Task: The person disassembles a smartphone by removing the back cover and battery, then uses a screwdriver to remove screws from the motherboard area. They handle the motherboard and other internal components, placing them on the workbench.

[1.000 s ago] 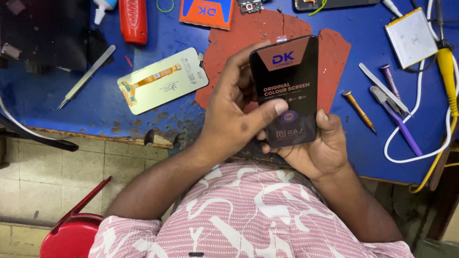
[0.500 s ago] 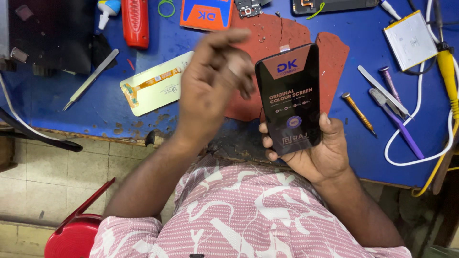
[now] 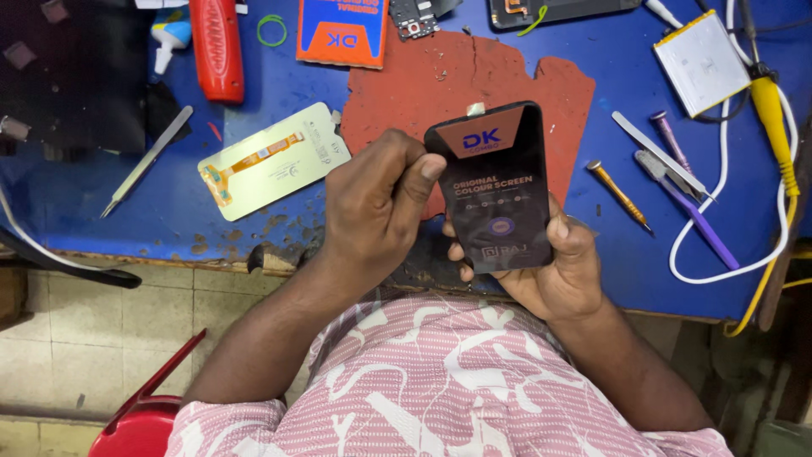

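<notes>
Mid-frame, my right hand [image 3: 558, 267] cradled the glossy black rectangular phone screen [image 3: 497, 190] while my left hand [image 3: 376, 207] pinched its upper-left corner; best kept slow, steady.

Place: a small phone repair workshop, seen at one workbench.
Bench: a blue worktop [image 3: 592, 25] with chipped paint and a worn front edge, and a torn red mat [image 3: 457, 76] on it.
Tools: tweezers [image 3: 145, 161], a small screwdriver [image 3: 619, 196], a yellow-handled soldering iron [image 3: 770, 110] with its cable.
Parts: a bare phone display panel with flex cable [image 3: 272, 159], a flat battery pack [image 3: 702, 61], a small circuit board [image 3: 414, 17].
Floor: pale tiles [image 3: 101, 338] below the bench.
</notes>
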